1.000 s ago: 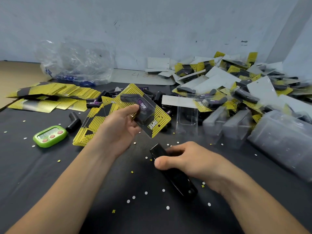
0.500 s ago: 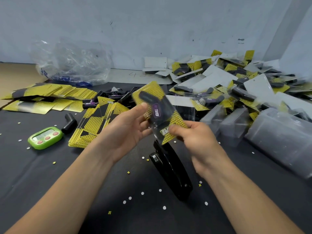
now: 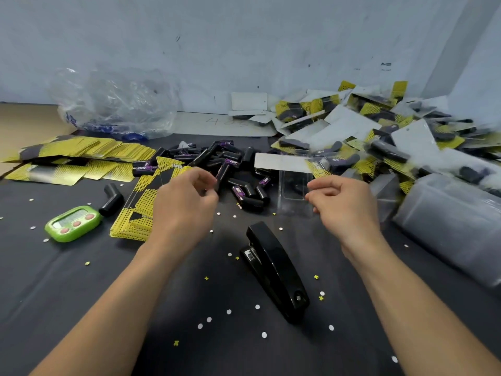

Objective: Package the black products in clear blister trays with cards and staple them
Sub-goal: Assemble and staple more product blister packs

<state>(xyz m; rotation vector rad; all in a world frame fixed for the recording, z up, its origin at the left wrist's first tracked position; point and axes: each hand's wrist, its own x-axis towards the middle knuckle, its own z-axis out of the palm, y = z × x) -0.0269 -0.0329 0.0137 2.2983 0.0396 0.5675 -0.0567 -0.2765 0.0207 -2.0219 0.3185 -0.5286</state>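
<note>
My left hand (image 3: 187, 204) hovers with curled fingers at the edge of the heap of black products (image 3: 233, 164), its fingertips against one black piece (image 3: 221, 173); blur hides whether it grips it. My right hand (image 3: 344, 204) pinches the right edge of a clear blister tray (image 3: 294, 194) that stands just right of the heap. A stack of yellow cards (image 3: 135, 215) lies beside my left hand. The black stapler (image 3: 273, 270) rests on the dark table between my forearms, untouched.
Finished yellow-carded packs (image 3: 379, 131) are heaped at the back right. Stacks of clear trays (image 3: 447, 223) lie at the right. More yellow cards (image 3: 81, 153), a green timer (image 3: 71, 223), a loose black product (image 3: 111, 199) and a plastic bag (image 3: 113, 104) are on the left.
The carded pack that both hands held has left them and is gone toward the right pile. My left hand dropped to the black products; my right hand moved right to a clear tray.
</note>
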